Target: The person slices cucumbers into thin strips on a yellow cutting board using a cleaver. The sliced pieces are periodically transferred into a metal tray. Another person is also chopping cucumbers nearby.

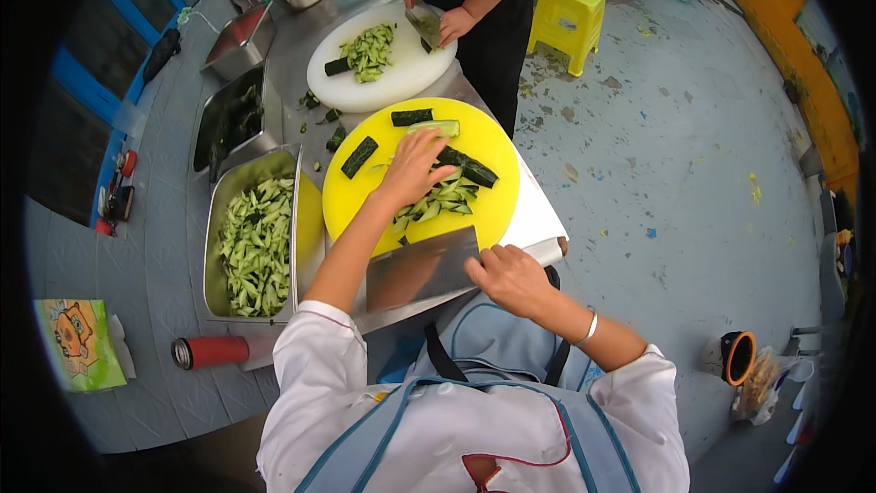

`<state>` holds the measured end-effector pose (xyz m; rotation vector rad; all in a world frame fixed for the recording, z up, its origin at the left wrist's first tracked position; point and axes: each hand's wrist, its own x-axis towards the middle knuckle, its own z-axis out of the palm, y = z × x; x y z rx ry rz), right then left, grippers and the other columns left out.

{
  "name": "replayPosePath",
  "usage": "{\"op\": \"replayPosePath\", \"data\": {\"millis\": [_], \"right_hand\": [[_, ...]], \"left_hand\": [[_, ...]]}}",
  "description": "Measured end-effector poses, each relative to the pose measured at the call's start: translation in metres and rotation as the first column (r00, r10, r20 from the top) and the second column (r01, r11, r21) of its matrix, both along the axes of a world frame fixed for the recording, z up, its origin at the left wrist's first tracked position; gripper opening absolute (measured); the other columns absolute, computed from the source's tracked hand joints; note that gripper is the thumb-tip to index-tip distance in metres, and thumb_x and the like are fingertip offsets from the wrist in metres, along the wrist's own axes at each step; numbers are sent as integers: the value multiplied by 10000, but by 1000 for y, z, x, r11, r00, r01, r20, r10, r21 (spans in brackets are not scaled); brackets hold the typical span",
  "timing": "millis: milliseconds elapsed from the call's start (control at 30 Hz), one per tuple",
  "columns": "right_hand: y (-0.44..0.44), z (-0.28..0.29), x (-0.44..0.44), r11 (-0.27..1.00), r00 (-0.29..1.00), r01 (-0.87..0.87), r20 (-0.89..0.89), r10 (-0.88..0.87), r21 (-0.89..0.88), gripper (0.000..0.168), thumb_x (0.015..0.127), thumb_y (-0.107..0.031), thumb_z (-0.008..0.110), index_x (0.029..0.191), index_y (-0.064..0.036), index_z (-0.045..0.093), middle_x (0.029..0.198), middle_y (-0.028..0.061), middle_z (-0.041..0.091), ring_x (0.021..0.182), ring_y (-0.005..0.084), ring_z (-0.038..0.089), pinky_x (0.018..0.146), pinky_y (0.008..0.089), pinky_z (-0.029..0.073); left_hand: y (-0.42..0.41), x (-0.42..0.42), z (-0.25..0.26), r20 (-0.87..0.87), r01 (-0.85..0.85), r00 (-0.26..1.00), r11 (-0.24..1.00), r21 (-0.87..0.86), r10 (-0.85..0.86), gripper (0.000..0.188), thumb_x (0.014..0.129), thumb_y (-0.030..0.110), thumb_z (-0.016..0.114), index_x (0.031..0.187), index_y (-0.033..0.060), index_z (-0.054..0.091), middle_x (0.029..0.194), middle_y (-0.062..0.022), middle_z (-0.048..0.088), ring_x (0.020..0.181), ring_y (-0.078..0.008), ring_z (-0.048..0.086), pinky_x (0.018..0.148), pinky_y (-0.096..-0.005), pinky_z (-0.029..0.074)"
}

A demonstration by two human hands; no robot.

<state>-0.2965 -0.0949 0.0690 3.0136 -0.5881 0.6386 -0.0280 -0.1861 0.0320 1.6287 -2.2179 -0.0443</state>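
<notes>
My right hand grips a wide cleaver, its blade at the near edge of a round yellow cutting board. Over the middle of that board, my left hand spreads its fingers, the tips by a pale-sided cucumber piece; whether they touch it I cannot tell. Beside the hand lies a dark green cucumber length. Cut cucumber slices are heaped below the palm. Two more cucumber chunks, one at the far side and one at the left, rest on the board.
A steel pan of cut cucumber stands left of the board, a second pan with whole cucumbers behind it. Across the table, a co-worker's hands cut on a white board. A red flask lies at lower left; a yellow stool stands beyond.
</notes>
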Motion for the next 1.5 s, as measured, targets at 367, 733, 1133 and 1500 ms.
{"op": "replayPosePath", "data": {"millis": [367,733,1133,1500], "right_hand": [[20,-11,-22,981,990,83,95,-101,178,147,785,-98,597,885,-74,491,701,66,526,660,242,600,601,360,494],[15,-7,-14,951,993,79,57,-101,299,113,762,-74,623,857,-58,563,710,114,586,652,306,638,591,406,519],[-39,24,36,859,984,95,-178,-4,502,138,777,-187,658,850,-83,712,713,159,680,693,344,679,649,450,539],[-158,16,81,864,941,327,-217,-260,382,182,782,-240,672,827,-68,712,779,157,695,756,349,673,690,442,536]], "left_hand": [[-88,-16,24,211,56,946,770,636,-244,478,626,271,888,924,85,565,1040,-69,559,1064,-266,529,923,-417,392],[-62,44,23,-539,-10,800,905,425,262,360,926,202,680,1178,15,503,1017,-123,583,864,-226,634,713,-351,534],[-20,74,39,-621,-224,575,833,507,533,570,744,324,862,1125,-39,644,944,-63,659,803,-136,599,715,-293,478],[145,12,65,-913,-402,261,896,191,312,480,853,159,771,1247,-50,596,978,-18,655,807,-67,595,703,-215,485]]}}
